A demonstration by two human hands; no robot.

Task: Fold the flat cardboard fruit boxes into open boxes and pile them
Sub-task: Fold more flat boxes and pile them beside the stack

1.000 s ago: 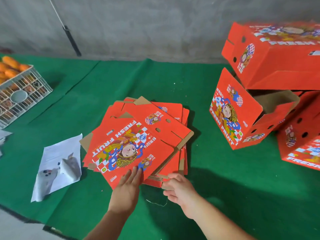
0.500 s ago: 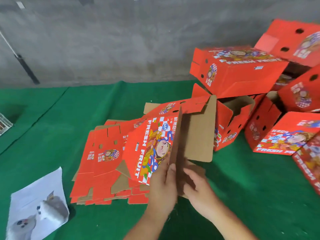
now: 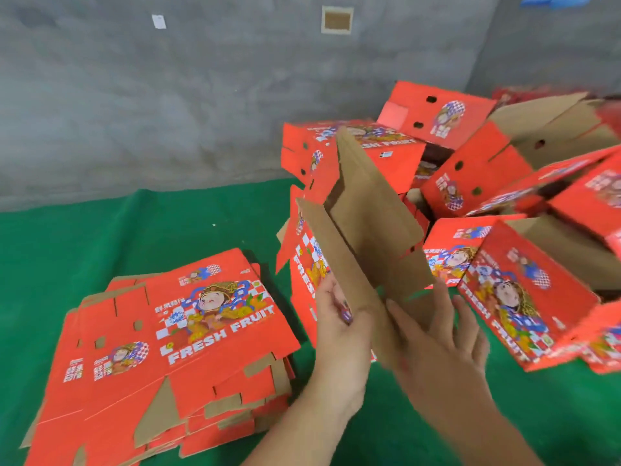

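A red cardboard fruit box [image 3: 366, 230] stands on end in the middle, partly spread, its brown inside facing me. My left hand [image 3: 339, 334] grips its near left panel, thumb on the red printed side. The straight fingers of my right hand [image 3: 440, 334] press against the brown inner panel. To the left lies a stack of flat red boxes [image 3: 161, 358] printed FRESH FRUIT on the green mat [image 3: 100, 237]. A loose pile of folded open boxes [image 3: 504, 196] fills the right side.
A grey concrete wall [image 3: 168, 95] rises right behind the mat. The folded boxes lean against each other at odd angles up to the right frame edge. Bare green mat shows at the far left and in front of my arms.
The box has been lifted higher off the flat stack and spread wider. My right hand has moved inside against the brown panel. The view has swung right, and the white paper is out of view.
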